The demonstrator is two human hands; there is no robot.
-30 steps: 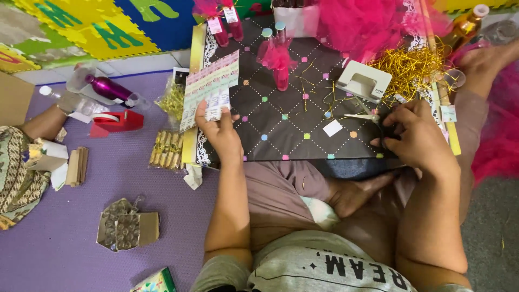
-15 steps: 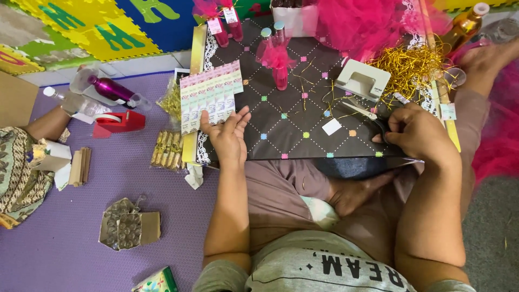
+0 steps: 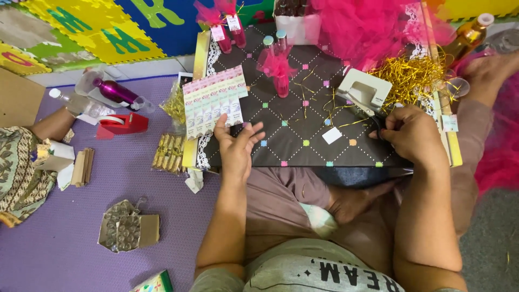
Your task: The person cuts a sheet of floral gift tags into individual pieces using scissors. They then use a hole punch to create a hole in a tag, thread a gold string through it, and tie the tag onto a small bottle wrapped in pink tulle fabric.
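Observation:
A black board with coloured dots lies across my lap. My left hand rests flat on its near left part, fingers spread, the fingertips touching the lower edge of a pale sheet of sticker labels. My right hand is closed on a small dark thing at the board's right side; the fingers hide what it is. A white hole punch stands just beyond that hand. Small pink bottles wrapped in pink net lie on the board. A small white square of paper lies between my hands.
Gold shredded foil and a heap of pink tulle lie at the back right. On the purple mat sit a red tape dispenser, a pink bottle in a clear case, gold-wrapped packets and crumpled packaging. Another person's arm is at left, another hand at right.
My left hand has slid right and nearer along the board, off the sticker sheet's middle to its lower edge. My right hand stays closed at the board's right side.

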